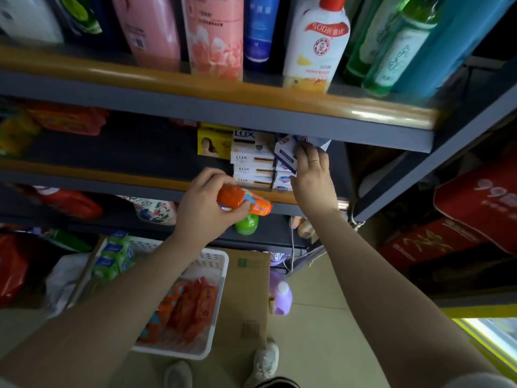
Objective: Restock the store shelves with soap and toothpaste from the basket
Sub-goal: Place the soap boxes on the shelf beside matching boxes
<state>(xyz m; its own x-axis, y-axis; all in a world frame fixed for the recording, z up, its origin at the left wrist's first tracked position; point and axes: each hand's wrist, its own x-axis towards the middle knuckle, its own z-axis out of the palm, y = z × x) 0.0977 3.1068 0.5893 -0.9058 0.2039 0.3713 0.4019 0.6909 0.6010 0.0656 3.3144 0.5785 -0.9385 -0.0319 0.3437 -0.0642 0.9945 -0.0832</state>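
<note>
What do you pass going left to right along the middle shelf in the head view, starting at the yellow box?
yellow box → stack of LUX soap boxes → stack of blue and white soap boxes → right hand, gripping the tilted top box of that stack.

A grey metal shelving unit (212, 107) fills most of the view, its tiers edged with an orange-brown front lip (307, 100). Tall bottles (215, 35) crowd the top tier. The floor (321, 317) is laid in pale beige tiles with thin joints. A flat cardboard box (246, 298) lies on it, with a lilac bottle (279, 295) just beside. To the right, red bags (475, 208) are stacked, and bright light (486, 331) spills from a yellow-framed opening low in the corner.
</note>
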